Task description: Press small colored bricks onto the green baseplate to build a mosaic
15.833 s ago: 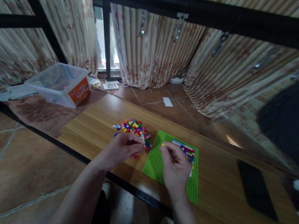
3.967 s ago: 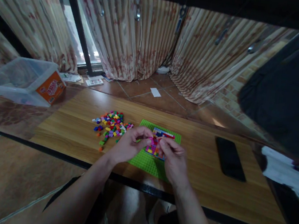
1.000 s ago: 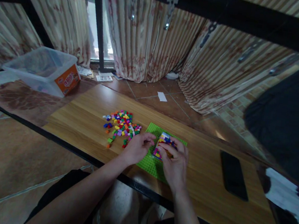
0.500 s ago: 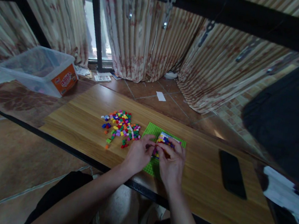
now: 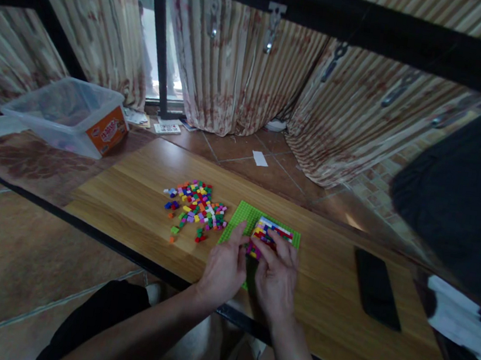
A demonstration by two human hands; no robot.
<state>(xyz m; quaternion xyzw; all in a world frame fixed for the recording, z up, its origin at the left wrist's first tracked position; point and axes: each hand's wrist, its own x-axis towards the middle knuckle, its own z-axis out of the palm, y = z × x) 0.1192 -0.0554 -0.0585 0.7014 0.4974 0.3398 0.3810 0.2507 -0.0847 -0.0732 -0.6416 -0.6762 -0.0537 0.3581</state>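
Note:
A green studded baseplate (image 5: 240, 210) lies on the wooden table, bearing a block of toy bricks (image 5: 274, 227) in rows of white, blue, red, yellow and purple. My left hand (image 5: 224, 267) is at the block's left side, its index finger stretched over the baseplate and nothing visible in its grasp. From the right, my right hand (image 5: 278, 270) reaches over the block with fingers apart, the fingertips resting on or just above the bricks. My hands hide the near part of the baseplate. Left of it, a loose pile of small coloured bricks (image 5: 201, 205) is spread out.
A black phone-like slab (image 5: 377, 288) lies on the right of the wooden table (image 5: 124, 188). Beyond the left end stands a clear plastic box (image 5: 60, 115) with an orange label. Striped curtains (image 5: 245, 74) hang behind, and a dark bar crosses the top.
My fingertips were together at the block's left edge; now they have parted. My left index finger has straightened, and more of the block's top shows. The view has shifted slightly.

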